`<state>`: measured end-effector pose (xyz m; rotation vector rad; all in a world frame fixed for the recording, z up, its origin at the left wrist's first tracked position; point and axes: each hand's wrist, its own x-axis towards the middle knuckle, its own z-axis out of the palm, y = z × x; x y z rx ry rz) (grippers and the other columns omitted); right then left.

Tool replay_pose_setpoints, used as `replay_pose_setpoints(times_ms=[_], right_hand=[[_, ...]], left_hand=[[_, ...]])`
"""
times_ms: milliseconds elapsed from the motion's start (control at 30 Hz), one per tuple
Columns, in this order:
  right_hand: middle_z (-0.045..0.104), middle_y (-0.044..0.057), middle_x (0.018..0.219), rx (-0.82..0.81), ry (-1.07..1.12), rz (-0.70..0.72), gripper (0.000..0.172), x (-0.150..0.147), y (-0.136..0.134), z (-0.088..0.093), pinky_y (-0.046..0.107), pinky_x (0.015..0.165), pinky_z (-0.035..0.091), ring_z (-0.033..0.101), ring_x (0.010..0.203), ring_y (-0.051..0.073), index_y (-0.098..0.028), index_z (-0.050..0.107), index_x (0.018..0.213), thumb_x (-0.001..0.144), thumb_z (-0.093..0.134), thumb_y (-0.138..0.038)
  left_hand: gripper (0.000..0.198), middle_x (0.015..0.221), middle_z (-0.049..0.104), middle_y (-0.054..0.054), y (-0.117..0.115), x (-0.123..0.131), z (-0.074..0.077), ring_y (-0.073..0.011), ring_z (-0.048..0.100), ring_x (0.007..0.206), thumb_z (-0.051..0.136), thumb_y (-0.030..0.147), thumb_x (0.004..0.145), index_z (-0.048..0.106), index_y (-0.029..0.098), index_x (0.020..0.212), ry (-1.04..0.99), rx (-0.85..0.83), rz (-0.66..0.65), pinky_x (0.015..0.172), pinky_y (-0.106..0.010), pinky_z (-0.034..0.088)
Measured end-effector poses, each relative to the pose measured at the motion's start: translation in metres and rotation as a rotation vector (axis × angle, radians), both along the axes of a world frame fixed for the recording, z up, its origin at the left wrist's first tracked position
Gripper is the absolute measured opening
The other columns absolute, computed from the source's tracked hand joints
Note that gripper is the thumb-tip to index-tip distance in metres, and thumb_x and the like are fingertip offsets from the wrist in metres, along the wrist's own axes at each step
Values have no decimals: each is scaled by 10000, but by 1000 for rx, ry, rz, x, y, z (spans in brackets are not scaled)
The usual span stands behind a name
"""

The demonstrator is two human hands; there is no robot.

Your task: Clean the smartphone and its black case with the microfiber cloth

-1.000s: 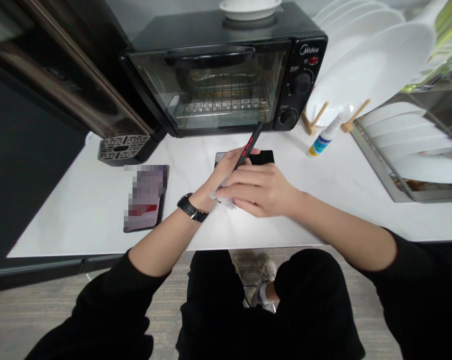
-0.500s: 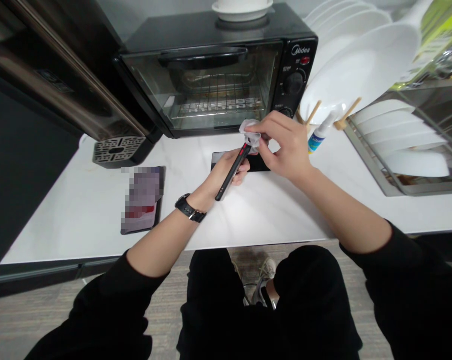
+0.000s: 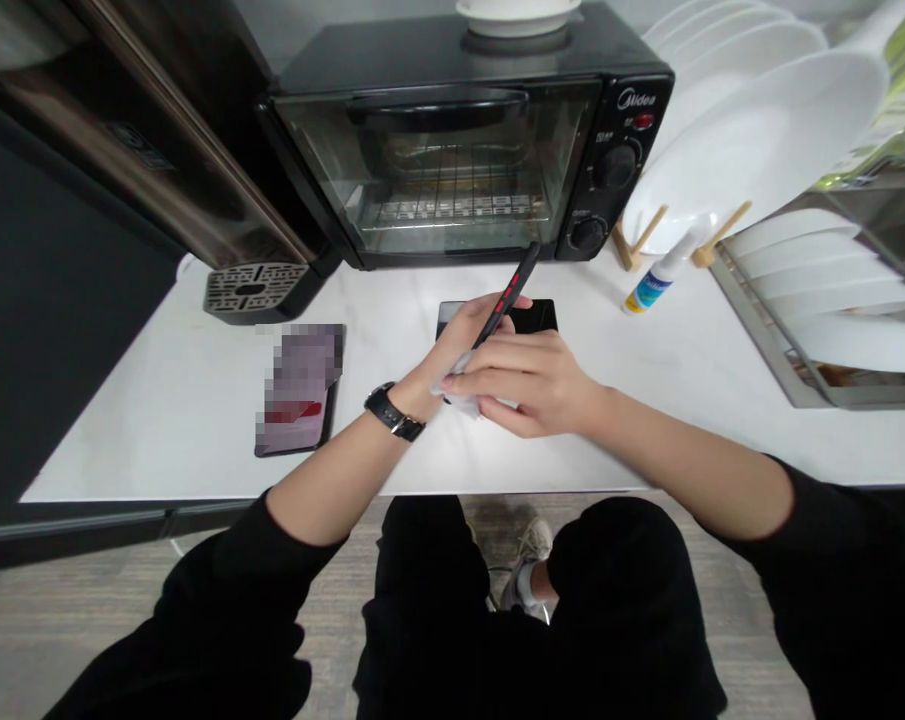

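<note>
While gripping a slim black device (image 3: 508,297), red-marked along its edge, in the left hand (image 3: 456,340), pinches a white tissue (image 3: 467,404) in the fingers of the right hand (image 3: 527,375) and touches it to the device's near end. Holds the device aslant, raised above the white counter (image 3: 392,300). Works in front of a black toaster oven (image 3: 459,170), with a dark flat object (image 3: 540,317) partly behind the left hand, a phone (image 3: 302,390) to the left and a spray bottle (image 3: 652,285) to the right.
</note>
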<state>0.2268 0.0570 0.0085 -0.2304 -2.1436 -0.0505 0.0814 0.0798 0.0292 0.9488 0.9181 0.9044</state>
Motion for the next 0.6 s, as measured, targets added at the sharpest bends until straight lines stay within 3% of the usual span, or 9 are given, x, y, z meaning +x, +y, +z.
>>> replay_pose_setpoints(times_ms=[133,233,433,600], right_hand=[[802,32,1021,55,13,-69,246,4,6,1,317,742,604,747,891,173,-206,723,1185,1000,569,-155],[778,52,1028,-23,74,-211,254,18,24,5,349,751,601,738,919,201,-225,733,1168,1022,527,-196],[704,66,881,-145,221,-449,220,39,47,12,418,726,571,656,774,242,-276,745,1117,1035,542,-267],[729,57,890,-181,247,-399,231,34,41,12,396,706,558,651,759,224,-268,748,1105,1029,530,-255]], left_hand=[[216,673,576,29,1,1,-4,-108,583,635,617,15,888,641,205,788,7,57,5,593,-179,511],[293,592,446,50,8,4,-14,-74,447,478,564,97,957,532,200,685,-18,26,-25,460,-178,381],[303,594,415,74,16,3,-25,-34,311,370,625,302,970,493,197,719,-92,-45,-194,371,-164,198],[320,564,424,68,13,5,-22,-41,315,347,576,264,1004,480,198,706,-95,-78,-176,360,-169,210]])
